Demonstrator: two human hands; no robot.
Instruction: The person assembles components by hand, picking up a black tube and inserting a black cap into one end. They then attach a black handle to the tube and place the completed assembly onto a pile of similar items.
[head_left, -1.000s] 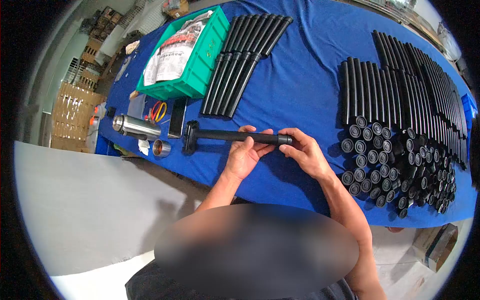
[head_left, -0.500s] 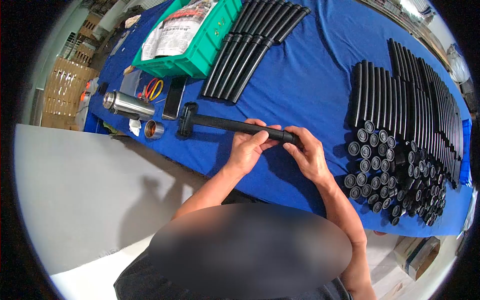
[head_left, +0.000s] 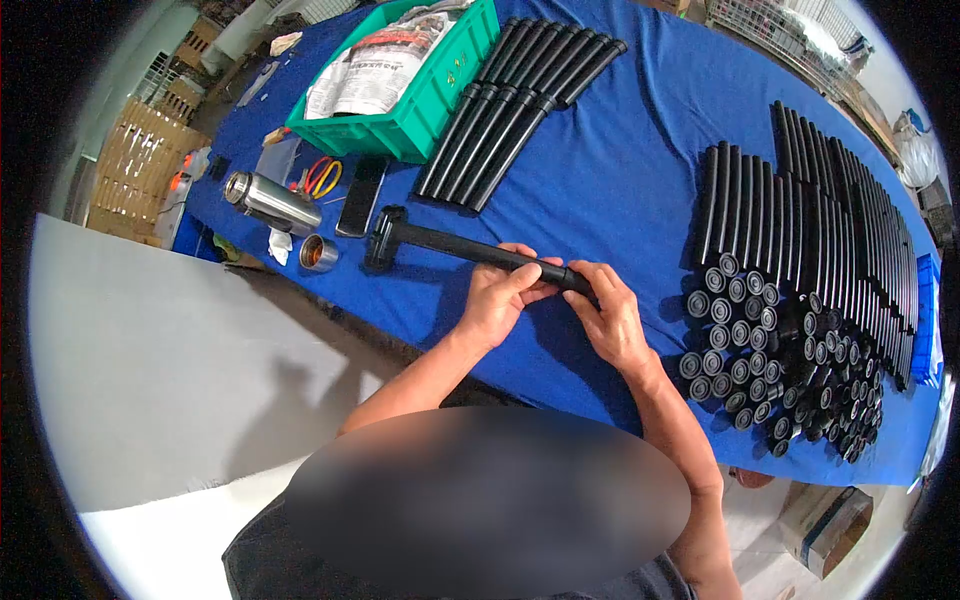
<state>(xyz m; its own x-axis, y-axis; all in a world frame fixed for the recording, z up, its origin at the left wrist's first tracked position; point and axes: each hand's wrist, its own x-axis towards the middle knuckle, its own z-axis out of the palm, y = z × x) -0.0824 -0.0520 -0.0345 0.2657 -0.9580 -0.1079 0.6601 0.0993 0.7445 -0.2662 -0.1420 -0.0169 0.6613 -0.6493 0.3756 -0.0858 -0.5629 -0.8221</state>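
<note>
A long black tube point(head_left: 450, 244) runs slantwise across my front, held in both hands. My left hand point(head_left: 495, 302) is closed round its middle, thumb on top and fingertips showing beyond it. At the tube's right end my right hand point(head_left: 615, 325) grips a slightly wider black collar point(head_left: 577, 284), its fingers hiding the tip. The tube's left end meets or overlaps a short dark crosspiece point(head_left: 383, 240) near the phone, giving a T shape.
Ahead are a green crate point(head_left: 430, 120) with newspaper and a row of black tubes point(head_left: 490, 150). Left lie a phone point(head_left: 362, 198), scissors point(head_left: 324, 178), a steel flask point(head_left: 275, 205) and a metal cup point(head_left: 318, 253). Right are more tubes point(head_left: 745, 210) and round black caps point(head_left: 720, 310).
The camera view has shifted a little, so the table's contents sit slightly differently in the picture. Both hands keep hold of the tube, the right fingers a little further round its end.
</note>
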